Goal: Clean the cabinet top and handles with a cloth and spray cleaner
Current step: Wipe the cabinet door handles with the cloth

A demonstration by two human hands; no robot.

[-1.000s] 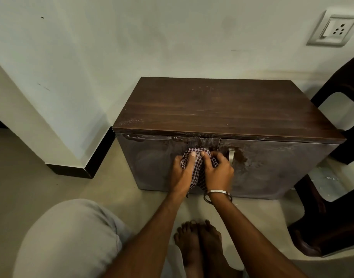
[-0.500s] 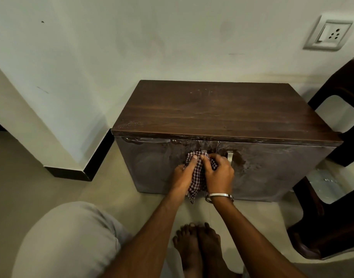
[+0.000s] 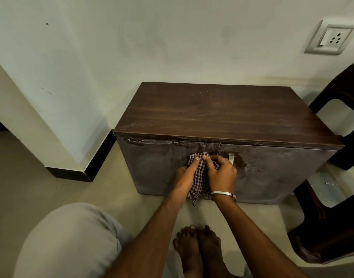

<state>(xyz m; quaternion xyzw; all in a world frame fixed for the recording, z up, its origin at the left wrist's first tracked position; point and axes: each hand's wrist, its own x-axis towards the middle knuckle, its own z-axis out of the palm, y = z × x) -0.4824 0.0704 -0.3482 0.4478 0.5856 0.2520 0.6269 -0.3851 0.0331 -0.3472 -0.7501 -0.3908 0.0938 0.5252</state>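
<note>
At the cabinet front, between the doors: checked cloth [image 3: 200, 177], bunched against the upper part of the left door right beside the seam, one loose corner hanging down toward the floor
Cloth and hands: trapped between both hands, pressed flat to the door; top edge showing above the fingertips, tail dangling below the wrists
Left hand [image 3: 185, 177]: on the cloth's left side, index finger stretched up along the fabric, remaining fingers curled round the edge and gripping it
Right hand [image 3: 221, 173]: on the cloth's right side, fingers bent over the bunched fabric and clutching it, thumb tip nearly meeting the left index tip at the top
Bracelet [image 3: 222, 193]: thin metal band on the right wrist
Handle [image 3: 231, 158]: small pale metal pull on the right door, uncovered, just beside the right knuckles; left door's pull hidden, cannot tell whether under the cloth
Cabinet [image 3: 272, 173]: low, dark wood-grain, two doors, standing on the floor against the wall; door fronts smeared with pale wet streaks and droplets
Cabinet top [image 3: 222, 115]: dark brown, faint light specks near the back
Chair [image 3: 336, 217]: dark plastic, close to the cabinet's right end
Wall socket [image 3: 330, 39]: white plate, high on the right
Near the camera: bent knee in light trousers [image 3: 71, 241], two bare feet [image 3: 200, 247] on the pale floor, below the arms
</note>
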